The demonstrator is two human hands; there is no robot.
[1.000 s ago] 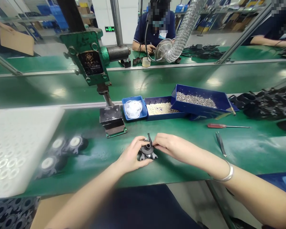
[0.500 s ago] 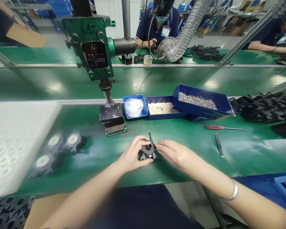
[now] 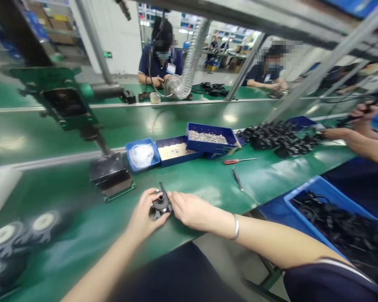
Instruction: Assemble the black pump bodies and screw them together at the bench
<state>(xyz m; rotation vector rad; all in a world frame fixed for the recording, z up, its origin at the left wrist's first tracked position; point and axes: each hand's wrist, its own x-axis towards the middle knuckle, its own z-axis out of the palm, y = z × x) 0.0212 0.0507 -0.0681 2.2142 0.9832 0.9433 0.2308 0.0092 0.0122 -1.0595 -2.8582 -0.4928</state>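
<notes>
Close in, works over a glossy green worktop in a bright workshop; grips a round black part in the left hand, thumb and fingers half-spread around it; bunches the fingers of the right hand at its three-o'clock edge, cannot tell whether on anything. From there, has a blue crate at three, a screwdriver at two, a black press block at ten, hiding worktop behind; then, farther, a co-worker at twelve.

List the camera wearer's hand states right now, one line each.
Left hand: closed, holding the black part.
Right hand: at that part's edge; whether it grips anything cannot be told.
</notes>
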